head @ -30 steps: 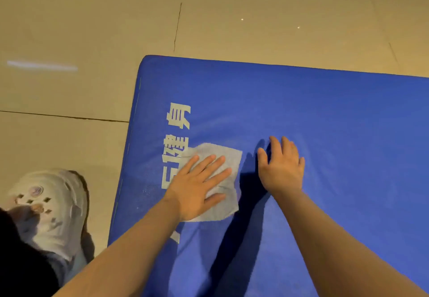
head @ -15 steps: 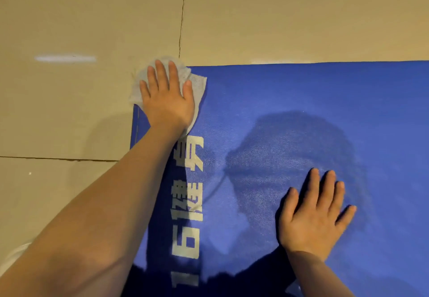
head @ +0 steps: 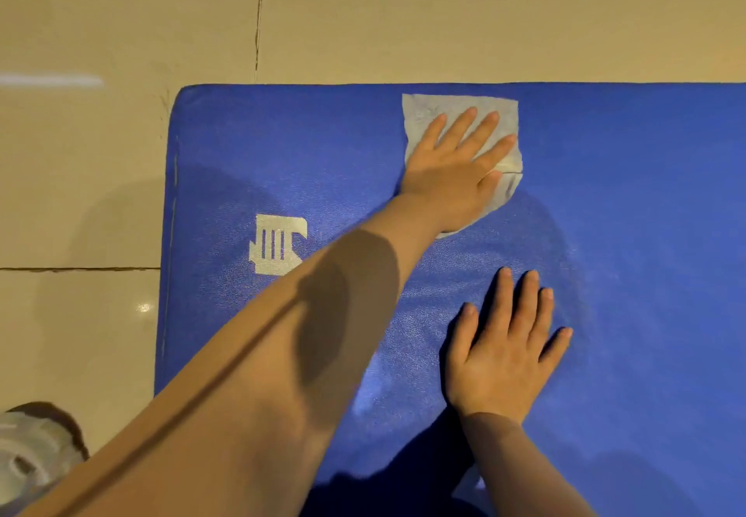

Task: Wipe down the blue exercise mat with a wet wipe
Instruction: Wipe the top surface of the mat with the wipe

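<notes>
The blue exercise mat (head: 625, 234) lies on the tiled floor and fills the right and lower part of the view, with its far edge and far left corner visible. A white wet wipe (head: 424, 112) lies flat on the mat close to the far edge. My left hand (head: 456, 173) presses on the wipe with straight, spread fingers, the arm reaching across the mat. My right hand (head: 504, 351) rests flat on the bare mat nearer to me, fingers spread, holding nothing. White printed characters (head: 276, 244) show on the mat, partly hidden by my left forearm.
Beige floor tiles (head: 363, 11) with dark grout lines surround the mat at the left and beyond it. A white perforated shoe (head: 28, 460) stands on the floor at the bottom left, beside the mat's left edge.
My left hand has slid the wipe from the mat's far left corner to the right along the far edge. The right hand stays flat on the mat.
</notes>
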